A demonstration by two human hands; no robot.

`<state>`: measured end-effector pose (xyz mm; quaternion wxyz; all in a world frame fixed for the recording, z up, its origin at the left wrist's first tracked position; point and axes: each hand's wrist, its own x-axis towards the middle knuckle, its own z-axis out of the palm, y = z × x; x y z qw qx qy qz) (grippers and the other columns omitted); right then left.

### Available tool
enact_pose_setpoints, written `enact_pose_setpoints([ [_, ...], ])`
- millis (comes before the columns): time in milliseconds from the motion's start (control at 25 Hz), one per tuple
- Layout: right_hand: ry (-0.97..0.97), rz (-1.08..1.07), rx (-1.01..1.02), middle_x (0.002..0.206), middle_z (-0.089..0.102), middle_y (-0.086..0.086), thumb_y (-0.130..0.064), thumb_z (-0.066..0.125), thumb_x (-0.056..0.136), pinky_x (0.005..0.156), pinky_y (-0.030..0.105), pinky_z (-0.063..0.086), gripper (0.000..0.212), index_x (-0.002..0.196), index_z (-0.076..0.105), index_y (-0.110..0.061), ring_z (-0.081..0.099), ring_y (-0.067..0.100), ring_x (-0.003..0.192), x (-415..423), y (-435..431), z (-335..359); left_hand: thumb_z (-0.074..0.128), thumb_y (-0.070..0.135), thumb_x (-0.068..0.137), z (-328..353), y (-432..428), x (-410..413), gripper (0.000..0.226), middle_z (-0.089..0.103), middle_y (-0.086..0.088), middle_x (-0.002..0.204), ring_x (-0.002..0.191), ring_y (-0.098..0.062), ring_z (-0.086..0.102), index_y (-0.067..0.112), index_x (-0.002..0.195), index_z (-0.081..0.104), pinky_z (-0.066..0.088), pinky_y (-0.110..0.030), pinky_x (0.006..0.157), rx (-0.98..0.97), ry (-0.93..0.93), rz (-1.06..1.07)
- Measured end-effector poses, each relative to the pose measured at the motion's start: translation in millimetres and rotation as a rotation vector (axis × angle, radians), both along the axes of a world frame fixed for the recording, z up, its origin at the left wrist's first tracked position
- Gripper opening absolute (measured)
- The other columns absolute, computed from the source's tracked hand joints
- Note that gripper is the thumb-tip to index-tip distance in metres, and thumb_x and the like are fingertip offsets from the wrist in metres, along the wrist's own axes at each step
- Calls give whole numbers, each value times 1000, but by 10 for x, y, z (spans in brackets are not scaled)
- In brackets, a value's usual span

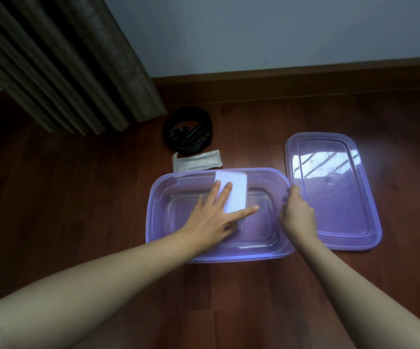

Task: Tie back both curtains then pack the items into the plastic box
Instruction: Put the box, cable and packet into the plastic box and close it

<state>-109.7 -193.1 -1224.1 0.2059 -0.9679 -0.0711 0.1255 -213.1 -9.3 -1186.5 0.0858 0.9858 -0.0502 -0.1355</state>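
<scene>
I'm packing: my left hand (210, 217) lays the white block (233, 191) into the plastic box (267, 250), fingers flat; my right hand (298, 214) pinches its rim. Next, the sealed packet (197, 161).

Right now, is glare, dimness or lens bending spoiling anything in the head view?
Head view: window glare streaks the lid; the belt is dim, its detail lost; the baseboard bows from wide-angle distortion; the white block under the left hand is washed out; the right hand on the box rim reads clearly.
</scene>
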Motion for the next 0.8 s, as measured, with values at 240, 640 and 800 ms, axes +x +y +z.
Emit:
enact_pose_setpoints([
  [240,-4,5,-21,108,65,16,2,38,85,70,41,43,30,112,38,-8,59,45,91,-2,-5,2,64,26,87,1,169,-167,41,25,-25,148,131,-54,29,32,108,29,57,-52,65,19,-109,147],
  [640,-5,-15,-14,109,65,15,1,39,85,73,42,45,30,114,39,-9,58,44,92,4,-8,-6,66,12,80,-235,406,-353,88,19,-20,154,136,-52,22,47,141,14,36,-67,93,174,-58,72],
  [800,6,2,-16,109,65,13,1,40,85,74,42,45,29,112,38,-10,58,44,92,17,1,-16,29,-5,93,-218,458,-367,82,7,-21,156,137,-54,13,52,142,-4,42,-53,93,212,44,-11],
])
